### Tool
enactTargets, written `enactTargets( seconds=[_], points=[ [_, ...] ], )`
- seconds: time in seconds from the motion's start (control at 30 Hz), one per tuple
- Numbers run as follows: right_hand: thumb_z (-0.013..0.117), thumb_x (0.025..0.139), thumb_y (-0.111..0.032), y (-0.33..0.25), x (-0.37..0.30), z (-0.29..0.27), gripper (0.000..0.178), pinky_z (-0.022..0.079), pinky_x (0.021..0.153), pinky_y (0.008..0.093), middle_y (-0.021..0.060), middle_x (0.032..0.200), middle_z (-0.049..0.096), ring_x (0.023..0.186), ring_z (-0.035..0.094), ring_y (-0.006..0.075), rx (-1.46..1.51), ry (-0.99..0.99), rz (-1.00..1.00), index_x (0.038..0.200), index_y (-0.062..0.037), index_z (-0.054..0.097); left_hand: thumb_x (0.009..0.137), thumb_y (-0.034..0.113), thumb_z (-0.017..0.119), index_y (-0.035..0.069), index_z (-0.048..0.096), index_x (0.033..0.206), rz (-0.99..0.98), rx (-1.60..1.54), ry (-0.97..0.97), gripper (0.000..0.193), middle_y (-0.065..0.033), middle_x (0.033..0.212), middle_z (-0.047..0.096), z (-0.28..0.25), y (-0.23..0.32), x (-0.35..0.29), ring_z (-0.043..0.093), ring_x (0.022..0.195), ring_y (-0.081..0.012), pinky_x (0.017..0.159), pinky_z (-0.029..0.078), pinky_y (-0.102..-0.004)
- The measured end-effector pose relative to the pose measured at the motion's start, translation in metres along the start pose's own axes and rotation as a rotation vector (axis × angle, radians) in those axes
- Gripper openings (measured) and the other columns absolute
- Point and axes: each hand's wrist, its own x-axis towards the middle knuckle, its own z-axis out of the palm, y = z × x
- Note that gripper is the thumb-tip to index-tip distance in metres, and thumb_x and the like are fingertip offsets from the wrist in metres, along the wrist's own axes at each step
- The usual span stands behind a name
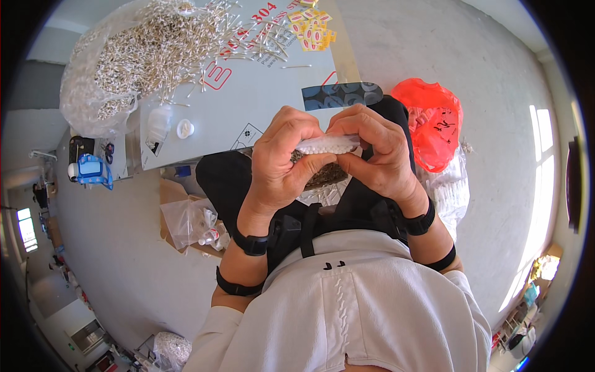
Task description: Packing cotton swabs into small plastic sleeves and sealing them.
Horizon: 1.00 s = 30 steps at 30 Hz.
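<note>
Left grip (277,158) and right grip (378,152) both pinch a clear pack (339,142) beside the table's (214,121) near edge — uneven squeezing could spill its white contents (316,147).

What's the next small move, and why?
Perhaps have the right hand press along the edge of the small clear bag: the left hand pinches it too, with white swab tips bunched inside. Can't tell whether it's sealed.
</note>
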Motion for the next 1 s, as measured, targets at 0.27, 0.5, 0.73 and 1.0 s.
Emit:
enactTargets(
  seconds=[0.27, 0.5, 0.73, 1.0],
  points=[
    [0.068, 0.067, 0.006, 0.002, -0.002, -0.002, 0.028, 0.045, 0.060, 0.0272, 0.0079, 0.084, 0.059, 0.069, 0.055, 0.0189, 0.021, -0.030, 0.078, 0.093, -0.0006, 0.063, 0.075, 0.008, 0.078, 0.001, 0.060, 0.089, -0.084, 0.004, -0.044, 0.024, -0.0080, 0.087, 0.060, 0.001, 0.001, -0.002, 0.059, 0.076, -0.0224, 0.068, 0.048, -0.0302],
    [0.071, 0.067, 0.007, 0.008, 0.002, -0.007, 0.027, 0.040, 0.058, 0.0227, 0.0058, 0.088, 0.060, 0.071, 0.052, 0.0103, -0.003, -0.057, 0.031, 0.091, -0.0004, 0.062, 0.072, 0.005, 0.078, 0.001, 0.063, 0.091, -0.071, 0.039, -0.014, 0.025, -0.0082, 0.088, 0.062, -0.005, -0.002, -0.001, 0.061, 0.076, -0.0227, 0.067, 0.049, -0.0301],
    [0.066, 0.064, 0.007, 0.007, 0.000, -0.007, 0.026, 0.041, 0.059, 0.0238, 0.0059, 0.087, 0.059, 0.070, 0.052, 0.0133, -0.030, -0.096, 0.008, 0.088, -0.0005, 0.059, 0.065, -0.004, 0.075, 0.000, 0.062, 0.085, 0.060, 0.117, -0.070, 0.025, -0.0089, 0.081, 0.061, -0.008, 0.000, 0.001, 0.059, 0.072, -0.0254, 0.064, 0.049, -0.0322],
    [0.071, 0.069, 0.007, 0.013, -0.004, -0.009, 0.027, 0.042, 0.060, 0.0237, 0.0060, 0.091, 0.060, 0.070, 0.052, 0.0124, -0.032, -0.088, 0.056, 0.094, -0.0005, 0.061, 0.066, -0.003, 0.076, 0.000, 0.061, 0.088, 0.013, 0.156, -0.123, 0.027, -0.0098, 0.084, 0.061, -0.009, 0.000, 0.004, 0.059, 0.075, -0.0285, 0.065, 0.049, -0.0350]
  ],
)
